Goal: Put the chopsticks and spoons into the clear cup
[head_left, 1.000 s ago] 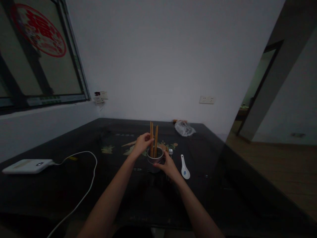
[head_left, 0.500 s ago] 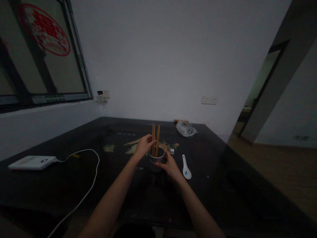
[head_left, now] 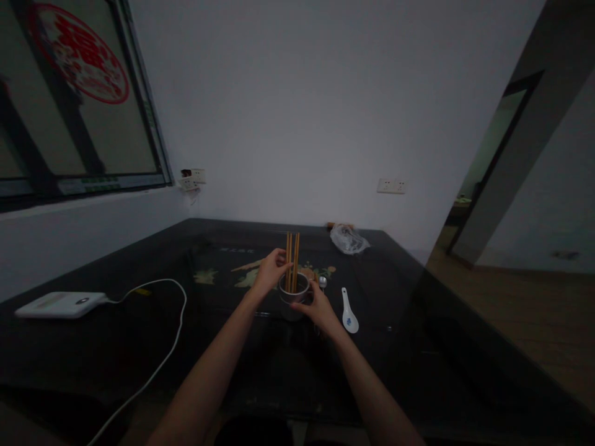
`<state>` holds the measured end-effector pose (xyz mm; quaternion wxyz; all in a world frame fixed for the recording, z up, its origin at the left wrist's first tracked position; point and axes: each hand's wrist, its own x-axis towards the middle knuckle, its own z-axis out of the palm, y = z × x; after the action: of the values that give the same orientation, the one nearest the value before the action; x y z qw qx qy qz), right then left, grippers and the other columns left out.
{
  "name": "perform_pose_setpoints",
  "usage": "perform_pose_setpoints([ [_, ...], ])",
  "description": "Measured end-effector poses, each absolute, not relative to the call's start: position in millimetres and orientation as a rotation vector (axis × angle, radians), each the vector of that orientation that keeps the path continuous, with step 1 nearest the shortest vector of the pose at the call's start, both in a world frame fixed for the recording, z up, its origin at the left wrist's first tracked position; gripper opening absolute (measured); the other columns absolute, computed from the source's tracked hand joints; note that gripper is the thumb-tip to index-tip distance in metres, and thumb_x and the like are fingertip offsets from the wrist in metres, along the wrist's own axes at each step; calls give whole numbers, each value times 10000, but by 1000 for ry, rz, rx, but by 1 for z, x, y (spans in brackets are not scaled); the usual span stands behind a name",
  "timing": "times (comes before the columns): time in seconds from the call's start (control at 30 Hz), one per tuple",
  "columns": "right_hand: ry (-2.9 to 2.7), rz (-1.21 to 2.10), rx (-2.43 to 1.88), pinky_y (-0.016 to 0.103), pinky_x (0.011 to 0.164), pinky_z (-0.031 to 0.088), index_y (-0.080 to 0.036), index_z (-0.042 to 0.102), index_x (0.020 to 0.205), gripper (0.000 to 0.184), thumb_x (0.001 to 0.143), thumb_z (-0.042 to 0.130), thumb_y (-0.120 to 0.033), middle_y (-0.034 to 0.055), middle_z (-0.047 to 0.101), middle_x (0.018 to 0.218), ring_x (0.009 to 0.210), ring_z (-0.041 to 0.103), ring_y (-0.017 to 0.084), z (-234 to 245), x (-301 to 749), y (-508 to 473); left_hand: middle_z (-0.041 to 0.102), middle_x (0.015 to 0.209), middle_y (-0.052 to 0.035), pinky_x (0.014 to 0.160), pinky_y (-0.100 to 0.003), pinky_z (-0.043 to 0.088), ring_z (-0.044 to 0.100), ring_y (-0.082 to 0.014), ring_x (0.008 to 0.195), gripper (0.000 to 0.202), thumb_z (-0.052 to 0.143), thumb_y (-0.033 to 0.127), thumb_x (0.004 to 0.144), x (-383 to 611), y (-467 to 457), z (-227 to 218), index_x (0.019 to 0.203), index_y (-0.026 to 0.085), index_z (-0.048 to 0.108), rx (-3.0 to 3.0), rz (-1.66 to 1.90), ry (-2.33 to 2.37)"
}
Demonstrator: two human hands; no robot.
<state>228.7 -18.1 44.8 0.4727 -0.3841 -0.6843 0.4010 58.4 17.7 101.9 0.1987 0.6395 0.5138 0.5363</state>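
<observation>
A grey metal cup [head_left: 289, 303] stands upright on the dark table, and several wooden chopsticks [head_left: 296, 257] rise out of it. My left hand [head_left: 270, 271] is closed on the chopsticks just above the rim, thumb and fingers pinching from the left. Around the cup's right side curl the fingers and thumb of my right hand [head_left: 317, 308]. A metal spoon [head_left: 322, 282] lies just beyond my right hand, its handle partly hidden. Farther right rests a white ceramic spoon [head_left: 349, 318] with a blue mark in its bowl.
A crumpled clear plastic bag [head_left: 348, 239] sits at the table's back edge by the wall. On the left lies a white power bank [head_left: 61, 305], with a white cable [head_left: 179, 334] looping over the front edge. Wall sockets [head_left: 392, 186] are above the table.
Both hands keep their hold on the chopsticks and the cup, with hardly any movement. The whole view has shifted very slightly.
</observation>
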Motion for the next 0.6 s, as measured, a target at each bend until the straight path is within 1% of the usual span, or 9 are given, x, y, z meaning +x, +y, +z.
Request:
perform_pose_setpoints([
  [0.07, -1678, 987, -943, 398, 888, 472, -206, 519, 1171, 681, 546, 790, -216, 80, 641, 1096, 987, 619, 240, 44, 229, -17, 654, 731, -11, 643, -279, 500, 644, -176, 697, 275, 683, 231, 679, 58, 18, 101, 926, 171, 578, 1765, 1498, 1405],
  [0.17, -1679, 974, -956, 406, 912, 456, -202, 517, 1170, 697, 535, 800, -242, 87, 630, 1126, 1020, 606, 247, 41, 230, -15, 655, 734, -15, 661, -279, 499, 642, -174, 711, 229, 683, 220, 673, 57, 20, 98, 871, 168, 581, 1763, 1481, 1376],
  [0.4, -1682, 1009, -951, 402, 904, 459, -205, 509, 1178, 698, 545, 797, -263, 80, 638, 1101, 1006, 613, 239, 41, 230, -15, 660, 755, -35, 685, -299, 494, 640, -186, 730, 188, 678, 233, 675, 57, 24, 95, 827, 156, 599, 1771, 1433, 1387],
  [0.6, -1686, 1008, -932, 395, 902, 465, -209, 504, 1182, 698, 554, 803, -269, 76, 635, 1106, 996, 618, 232, 39, 230, -14, 656, 748, -26, 678, -287, 494, 631, -171, 716, 244, 698, 277, 672, 58, 20, 99, 860, 158, 599, 1724, 1480, 1371],
])
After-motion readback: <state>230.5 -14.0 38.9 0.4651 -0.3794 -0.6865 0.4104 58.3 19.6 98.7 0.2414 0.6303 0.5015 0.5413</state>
